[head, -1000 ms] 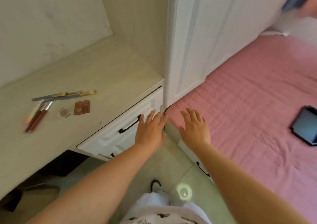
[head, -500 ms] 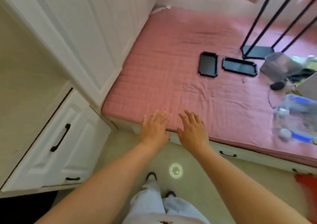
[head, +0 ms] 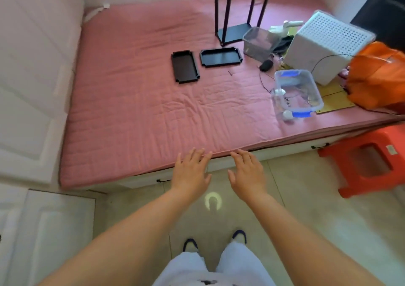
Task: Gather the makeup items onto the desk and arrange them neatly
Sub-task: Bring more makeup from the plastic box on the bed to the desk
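My left hand [head: 191, 171] and my right hand [head: 247, 173] are stretched out side by side, palms down, fingers spread, at the near edge of the pink bed [head: 135, 115]; both are empty. Two black rectangular trays [head: 185, 66] [head: 220, 57] lie on the bed beyond them. A clear plastic box with blue clips [head: 295, 93] sits further right with small items inside. The desk and the makeup items are out of view.
White cupboard doors [head: 32, 88] stand on the left, a white drawer unit [head: 43, 231] below them. On the bed: a black metal stand [head: 232, 31], a white perforated basket [head: 324, 44], an orange bag [head: 377, 75]. A red plastic stool [head: 368, 163] stands on the floor at right.
My view has swung right, away from the desk with the makeup items, across the cupboard to the bed. Both hands stay open and empty in front of me.
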Motion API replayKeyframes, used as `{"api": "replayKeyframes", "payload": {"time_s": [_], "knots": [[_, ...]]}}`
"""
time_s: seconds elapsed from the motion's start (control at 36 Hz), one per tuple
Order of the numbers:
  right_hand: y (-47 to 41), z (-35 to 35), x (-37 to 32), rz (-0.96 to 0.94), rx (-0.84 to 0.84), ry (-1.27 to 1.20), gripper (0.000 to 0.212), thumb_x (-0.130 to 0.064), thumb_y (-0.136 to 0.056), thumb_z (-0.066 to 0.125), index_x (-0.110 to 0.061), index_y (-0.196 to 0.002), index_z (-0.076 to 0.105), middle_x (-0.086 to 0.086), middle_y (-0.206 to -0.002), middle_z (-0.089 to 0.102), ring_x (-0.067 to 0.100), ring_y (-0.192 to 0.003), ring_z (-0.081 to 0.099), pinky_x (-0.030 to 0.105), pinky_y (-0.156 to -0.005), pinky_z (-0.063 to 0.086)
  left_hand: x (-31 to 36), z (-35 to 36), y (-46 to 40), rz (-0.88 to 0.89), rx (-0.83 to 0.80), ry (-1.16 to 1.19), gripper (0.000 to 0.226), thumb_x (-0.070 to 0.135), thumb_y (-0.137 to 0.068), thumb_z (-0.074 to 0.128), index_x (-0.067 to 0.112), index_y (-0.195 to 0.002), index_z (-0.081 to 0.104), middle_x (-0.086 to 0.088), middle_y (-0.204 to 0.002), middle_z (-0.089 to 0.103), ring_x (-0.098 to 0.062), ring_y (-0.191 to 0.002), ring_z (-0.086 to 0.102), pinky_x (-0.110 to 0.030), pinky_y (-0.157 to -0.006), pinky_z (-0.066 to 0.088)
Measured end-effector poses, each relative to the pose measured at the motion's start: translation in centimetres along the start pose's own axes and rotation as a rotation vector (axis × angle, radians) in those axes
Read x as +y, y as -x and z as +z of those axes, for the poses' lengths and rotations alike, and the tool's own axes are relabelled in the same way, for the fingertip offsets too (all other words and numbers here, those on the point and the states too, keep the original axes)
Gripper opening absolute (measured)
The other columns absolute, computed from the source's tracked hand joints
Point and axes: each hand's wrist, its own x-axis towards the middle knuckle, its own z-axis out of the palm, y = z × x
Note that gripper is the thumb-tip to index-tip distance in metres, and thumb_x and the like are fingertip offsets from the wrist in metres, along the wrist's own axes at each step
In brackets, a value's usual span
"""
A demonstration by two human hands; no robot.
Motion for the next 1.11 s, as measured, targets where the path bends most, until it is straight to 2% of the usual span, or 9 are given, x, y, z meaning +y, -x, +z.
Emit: {"api": "replayKeyframes", "payload": {"time_s": [0.22,0.44,0.56,0.69,0.92,1.11], "knots": [[-3.0,-3.9,8.0,0.044,0.016,-0.023,0.05,-0.025,-0.082,0.063,-0.01,-0.129,0.051,0.012,-0.137,0.048,0.03,-0.13,0.039,0.041,-0.105,0.033,7.8,-1.4,-5.8,0.049,0.036,0.012,0.062,0.041,-0.091,0.047,0.029,-0.145,0.018,0.006,-0.154,0.019,-0.019,-0.143,0.013,-0.046,-0.115,0.014],[-7.7,-10.1,18.4,-0.019,-0.035,0.04,0.053,-0.029,-0.09,0.051,-0.018,-0.14,0.037,0.004,-0.147,0.034,0.022,-0.135,0.03,0.033,-0.108,0.024,18.7,-2.6,-12.9,0.029,0.077,0.071,0.061,0.039,-0.09,0.048,0.031,-0.145,0.021,0.006,-0.153,0.021,-0.019,-0.141,0.017,-0.043,-0.113,0.017],[-10.5,-12.3,22.6,0.035,-0.073,0.046,0.053,-0.031,-0.091,0.05,-0.018,-0.14,0.036,0.003,-0.145,0.036,0.023,-0.133,0.031,0.035,-0.107,0.026,22.5,-3.2,-16.3,0.045,0.054,0.094,0.062,0.036,-0.089,0.05,0.031,-0.144,0.022,0.006,-0.153,0.021,-0.018,-0.141,0.016,-0.043,-0.114,0.019],[-14.2,-13.6,26.4,0.082,-0.12,0.053,0.052,-0.031,-0.091,0.049,-0.018,-0.139,0.035,0.003,-0.141,0.038,0.023,-0.129,0.034,0.035,-0.104,0.028,24.7,-4.0,-21.9,0.053,0.028,0.083,0.062,0.035,-0.089,0.049,0.03,-0.144,0.022,0.005,-0.152,0.022,-0.019,-0.138,0.023,-0.043,-0.111,0.024],[-22.3,-15.3,31.7,0.224,-0.2,0.056,0.049,-0.03,-0.092,0.047,-0.018,-0.138,0.036,0.001,-0.139,0.041,0.021,-0.128,0.035,0.033,-0.102,0.032,26.4,-5.1,-32.7,0.1,-0.056,0.052,0.061,0.038,-0.09,0.048,0.03,-0.144,0.022,0.004,-0.153,0.021,-0.021,-0.138,0.024,-0.04,-0.11,0.023],[-28.1,-15.8,35.7,0.303,-0.257,-0.011,0.045,-0.021,-0.092,0.045,-0.018,-0.136,0.037,0.001,-0.136,0.042,0.02,-0.127,0.036,0.031,-0.098,0.035,27.3,-5.7,-40.4,0.107,-0.128,0.054,0.059,0.034,-0.091,0.048,0.029,-0.144,0.024,0.003,-0.152,0.023,-0.019,-0.138,0.025,-0.038,-0.111,0.024]]}}
